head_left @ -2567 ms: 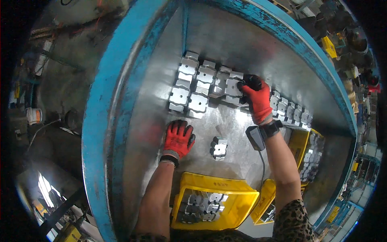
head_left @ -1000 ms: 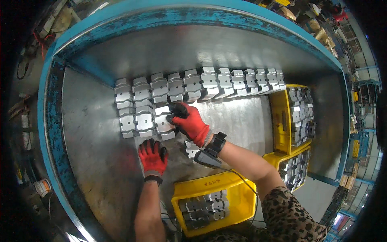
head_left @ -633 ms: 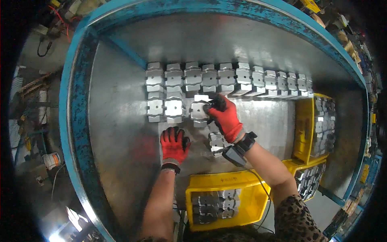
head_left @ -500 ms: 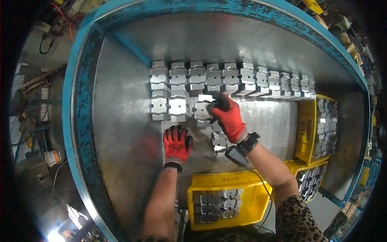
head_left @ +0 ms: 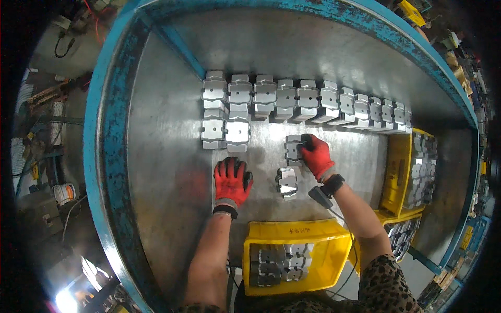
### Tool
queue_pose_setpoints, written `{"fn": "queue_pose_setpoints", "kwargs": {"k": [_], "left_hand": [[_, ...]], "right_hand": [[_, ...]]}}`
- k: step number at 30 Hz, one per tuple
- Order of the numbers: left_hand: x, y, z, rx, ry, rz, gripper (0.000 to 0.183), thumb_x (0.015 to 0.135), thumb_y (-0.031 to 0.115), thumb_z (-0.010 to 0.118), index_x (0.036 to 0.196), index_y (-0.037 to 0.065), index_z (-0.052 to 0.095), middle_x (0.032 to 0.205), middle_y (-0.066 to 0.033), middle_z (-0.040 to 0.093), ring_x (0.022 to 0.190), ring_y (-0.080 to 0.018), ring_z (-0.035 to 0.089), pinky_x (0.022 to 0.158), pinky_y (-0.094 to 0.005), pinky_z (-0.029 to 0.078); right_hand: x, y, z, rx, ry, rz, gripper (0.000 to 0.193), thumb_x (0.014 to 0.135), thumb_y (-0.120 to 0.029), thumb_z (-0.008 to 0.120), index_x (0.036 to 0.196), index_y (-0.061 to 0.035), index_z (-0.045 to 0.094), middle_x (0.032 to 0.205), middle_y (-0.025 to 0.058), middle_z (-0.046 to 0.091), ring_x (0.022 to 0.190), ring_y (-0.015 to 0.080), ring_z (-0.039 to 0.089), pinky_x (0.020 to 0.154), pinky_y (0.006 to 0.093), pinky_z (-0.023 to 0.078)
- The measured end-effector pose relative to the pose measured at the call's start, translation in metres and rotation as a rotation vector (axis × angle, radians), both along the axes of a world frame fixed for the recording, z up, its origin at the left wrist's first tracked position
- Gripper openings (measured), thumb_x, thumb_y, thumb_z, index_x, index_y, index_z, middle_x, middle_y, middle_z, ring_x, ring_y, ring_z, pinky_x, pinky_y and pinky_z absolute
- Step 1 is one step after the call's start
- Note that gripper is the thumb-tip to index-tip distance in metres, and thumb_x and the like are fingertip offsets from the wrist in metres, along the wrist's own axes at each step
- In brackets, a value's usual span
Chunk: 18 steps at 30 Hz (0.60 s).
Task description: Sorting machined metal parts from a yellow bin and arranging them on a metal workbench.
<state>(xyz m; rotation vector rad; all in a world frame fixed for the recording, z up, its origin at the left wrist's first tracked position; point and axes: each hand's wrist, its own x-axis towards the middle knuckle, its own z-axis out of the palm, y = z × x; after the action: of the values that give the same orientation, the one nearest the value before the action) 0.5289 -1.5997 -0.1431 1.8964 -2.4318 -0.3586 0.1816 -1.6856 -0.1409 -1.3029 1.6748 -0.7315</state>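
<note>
My right hand (head_left: 318, 157), in a red and black glove, grips the edge of a silver metal plate stack (head_left: 293, 148) with notched sides and a small centre hole. Just nearer to me, a similar stack (head_left: 287, 182) rests tilted on the metal tabletop, apart from the hand. My left hand (head_left: 233, 181), gloved alike, lies on the tabletop with fingers stretched out and nothing held. Beyond its fingertips stand two short stacks, among them a bright one (head_left: 237, 132), in front of a long row of the same metal stacks (head_left: 286, 97).
A yellow bin (head_left: 297, 229) holding metal plates sits at the near edge. More yellow bins with plates stand at the right, one upright-walled (head_left: 398, 175). A raised blue frame (head_left: 107, 156) borders the table. A cable (head_left: 355, 250) hangs from my right wrist device.
My right hand has moved right with the metal plate stack, away from the two short stacks. The left hand stays flat in nearly the same place. The whole view has shifted slightly.
</note>
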Motion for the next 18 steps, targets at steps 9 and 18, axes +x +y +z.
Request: {"fn": "queue_pose_setpoints", "kwargs": {"k": [9,18], "left_hand": [[0.001,0.0,-0.003,0.008,0.003,0.002,0.075,0.096,0.057,0.073,0.156,0.015,0.062,0.168,-0.0263,0.046,0.157,-0.0515,0.037,0.135,-0.0682,0.019],[-0.004,-0.003,-0.001,-0.011,0.056,-0.001,0.071,0.097,0.052,0.072,0.155,0.013,0.062,0.166,-0.0265,0.047,0.156,-0.0526,0.038,0.134,-0.0699,0.02]], "right_hand": [[0.014,0.001,0.064,-0.133,0.554,0.197,0.05,0.095,-0.031,0.082,0.138,-0.0092,0.071,0.116,0.0175,0.079,0.104,0.0409,0.077,0.091,0.0512,0.061],[0.067,-0.097,0.167,-0.483,0.374,0.218,0.066,0.088,-0.032,0.092,0.147,-0.0151,0.068,0.119,0.0186,0.073,0.109,0.0386,0.076,0.093,0.0507,0.062]]}}
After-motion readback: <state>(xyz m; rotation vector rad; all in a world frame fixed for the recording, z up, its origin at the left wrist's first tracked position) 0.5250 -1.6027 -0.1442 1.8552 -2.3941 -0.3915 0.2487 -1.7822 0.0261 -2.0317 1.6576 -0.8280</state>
